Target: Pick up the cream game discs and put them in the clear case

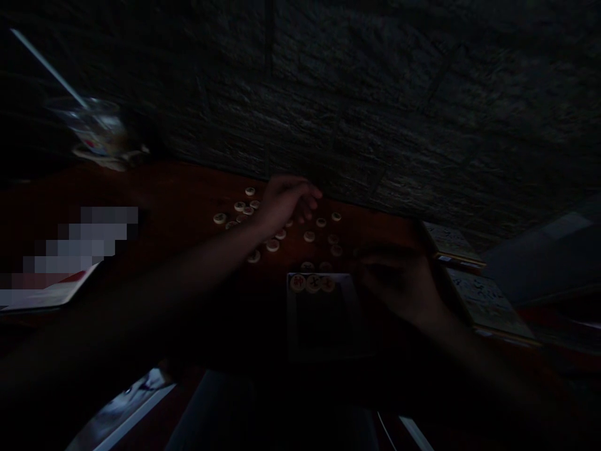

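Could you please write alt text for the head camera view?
In dim light, a person's left hand hovers over round game pieces scattered on a reddish table; the right hand is beside a square container holding three pieces.

Clear cup [101, 131] and straw [49, 67] before a dark, rough wall [357, 100].
The cup stands at the far left of the reddish table [176, 188]; a pale flat sheet [66, 291], partly pixelated, lies nearer on the left. At the right, two flat pale items with dark markings sit one farther [453, 243], one nearer [488, 304].
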Demonstrator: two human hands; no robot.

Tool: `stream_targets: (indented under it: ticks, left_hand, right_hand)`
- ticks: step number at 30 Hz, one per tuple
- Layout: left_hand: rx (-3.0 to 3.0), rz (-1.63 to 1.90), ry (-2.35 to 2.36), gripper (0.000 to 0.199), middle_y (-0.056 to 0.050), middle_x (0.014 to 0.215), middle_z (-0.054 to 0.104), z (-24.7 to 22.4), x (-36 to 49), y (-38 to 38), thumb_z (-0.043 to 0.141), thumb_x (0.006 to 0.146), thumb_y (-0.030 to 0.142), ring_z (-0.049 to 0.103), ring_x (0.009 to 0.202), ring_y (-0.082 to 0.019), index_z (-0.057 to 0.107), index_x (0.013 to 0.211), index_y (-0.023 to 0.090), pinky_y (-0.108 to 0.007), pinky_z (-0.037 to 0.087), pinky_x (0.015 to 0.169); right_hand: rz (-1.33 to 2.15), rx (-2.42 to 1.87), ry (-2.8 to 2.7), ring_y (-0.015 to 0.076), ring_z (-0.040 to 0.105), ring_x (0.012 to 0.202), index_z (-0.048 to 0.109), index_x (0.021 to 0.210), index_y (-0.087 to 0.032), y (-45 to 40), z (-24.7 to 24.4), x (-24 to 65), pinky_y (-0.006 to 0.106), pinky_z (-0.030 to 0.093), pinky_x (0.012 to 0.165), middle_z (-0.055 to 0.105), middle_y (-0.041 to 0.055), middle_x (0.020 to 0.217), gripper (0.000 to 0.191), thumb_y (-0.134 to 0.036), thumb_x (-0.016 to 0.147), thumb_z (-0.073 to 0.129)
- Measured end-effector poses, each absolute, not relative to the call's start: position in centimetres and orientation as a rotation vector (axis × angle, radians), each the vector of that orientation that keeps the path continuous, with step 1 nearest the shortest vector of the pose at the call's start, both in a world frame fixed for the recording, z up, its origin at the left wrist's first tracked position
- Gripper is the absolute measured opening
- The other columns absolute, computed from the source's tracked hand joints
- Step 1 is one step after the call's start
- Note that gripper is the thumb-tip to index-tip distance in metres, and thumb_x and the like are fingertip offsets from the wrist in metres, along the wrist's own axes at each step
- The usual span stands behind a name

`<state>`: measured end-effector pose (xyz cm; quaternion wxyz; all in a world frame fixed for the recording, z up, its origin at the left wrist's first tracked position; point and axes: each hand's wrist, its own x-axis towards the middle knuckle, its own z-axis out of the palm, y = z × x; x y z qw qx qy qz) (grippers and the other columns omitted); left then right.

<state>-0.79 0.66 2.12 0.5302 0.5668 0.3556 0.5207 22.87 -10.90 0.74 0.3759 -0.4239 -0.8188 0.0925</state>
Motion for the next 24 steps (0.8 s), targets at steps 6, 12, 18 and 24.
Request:
stream_targets:
  ticks: [6,12,18,24]
  left_hand:
    - [1.376,1.322,0.936,0.015,-0.001,0.060,0.063,2.3,-1.7,1.7,0.063,0.081,0.024,0.049,0.045,-0.008,0.073,0.073,0.016,-0.020,0.030,0.042]
    - [1.430,1.369,1.001,0.016,-0.001,0.062,0.063,2.7,-2.8,3.0,0.064,0.080,0.026,0.047,0.049,-0.008,0.075,0.075,0.015,-0.020,0.031,0.046]
    - [1.757,1.153,1.265,0.015,-0.004,0.076,0.075,2.9,-4.4,4.2,0.070,0.079,0.021,0.056,0.058,-0.011,0.080,0.088,0.017,-0.022,0.038,0.052]
    - [2.171,0.572,1.249,0.017,-0.005,0.077,0.079,2.7,-6.0,4.6,0.072,0.077,0.026,0.069,0.068,-0.018,0.081,0.089,0.017,-0.026,0.046,0.061]
  right_hand:
    - [0.291,-1.239,-2.009,0.0223,0.079,0.082,0.080,0.094,-0.020,-10.0,-0.4,23.8,0.031,0.059,0.069,0.083,0.0070,0.094,0.012,-0.020,0.092,0.069]
    - [0.321,-1.320,-1.968,0.0251,0.081,0.091,0.081,0.100,-0.019,-9.3,-1.0,24.4,0.035,0.061,0.078,0.084,0.0084,0.102,0.019,-0.025,0.093,0.064]
    - [0.356,-1.312,-1.918,0.0249,0.081,0.089,0.081,0.096,-0.021,-8.5,-1.6,24.6,0.035,0.061,0.080,0.085,0.0070,0.099,0.020,-0.029,0.092,0.064]
    - [0.356,-1.276,-1.921,0.0241,0.081,0.084,0.081,0.093,-0.022,-8.4,-1.7,24.6,0.034,0.061,0.077,0.085,0.0064,0.095,0.019,-0.029,0.091,0.064]
